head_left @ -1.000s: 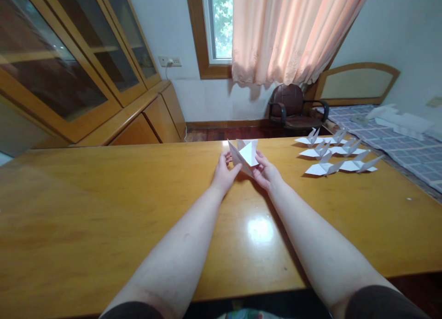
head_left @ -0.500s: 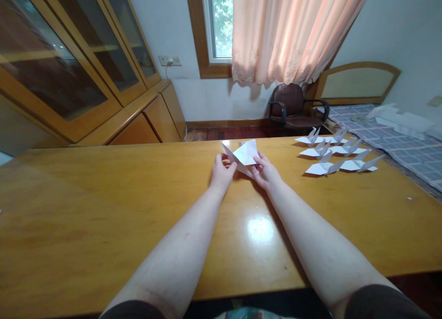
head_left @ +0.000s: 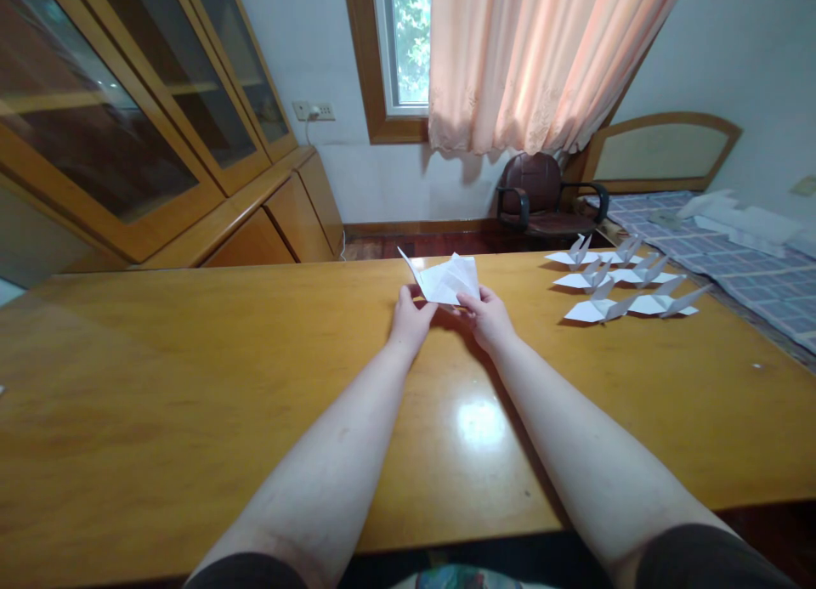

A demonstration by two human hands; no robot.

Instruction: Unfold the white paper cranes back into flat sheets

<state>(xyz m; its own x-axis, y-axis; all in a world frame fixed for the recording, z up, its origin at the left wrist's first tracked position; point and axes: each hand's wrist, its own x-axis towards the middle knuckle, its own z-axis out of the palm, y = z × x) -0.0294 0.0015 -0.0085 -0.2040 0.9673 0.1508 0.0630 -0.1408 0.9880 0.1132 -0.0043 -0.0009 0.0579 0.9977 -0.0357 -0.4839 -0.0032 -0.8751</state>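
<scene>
A partly folded white paper crane [head_left: 450,280] is held between my two hands, just above the far part of the wooden table. My left hand [head_left: 410,319] pinches its lower left corner, where a narrow pointed flap rises up and to the left. My right hand [head_left: 488,319] grips its lower right edge, with the thumb on top of the paper and the other fingers beneath. The underside of the paper is hidden from me. To the right, several finished white paper cranes [head_left: 596,307] stand in rows with their necks and tails raised.
The wooden table [head_left: 223,402] spans the view. A brown armchair [head_left: 539,194] stands beyond its far edge. At the right is a bed [head_left: 714,249] with a checked cover. Glass-fronted cabinets [head_left: 146,104] line the left wall. A tiny white scrap [head_left: 756,365] lies at the table's right.
The paper has tilted and its wide flap now lies flatter over the folds. My right thumb has moved inward onto it. The left hand has barely moved; the standing cranes are unchanged.
</scene>
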